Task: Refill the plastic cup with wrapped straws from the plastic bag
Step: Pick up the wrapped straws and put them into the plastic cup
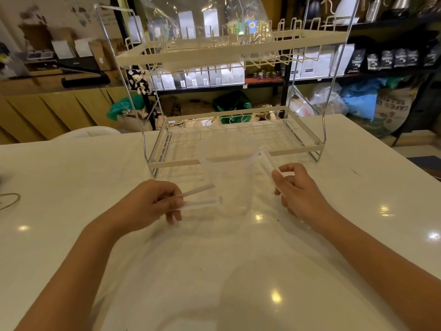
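A clear plastic cup [230,180] stands upright on the white table, between my hands. My left hand [152,204] pinches two wrapped straws [198,195] that point right toward the cup's lower side. My right hand [298,189] holds another wrapped straw [268,161], whose upper end leans over the cup's rim. A clear plastic bag [207,25] lies on the upper tier of the wire rack, behind and above the cup. I cannot tell whether any straws are inside the cup.
A two-tier cream wire rack [233,139] stands just behind the cup. The white table [71,177] stretches left and right. A cord [9,199] lies at the far left edge. Shelves with bags and boxes fill the background.
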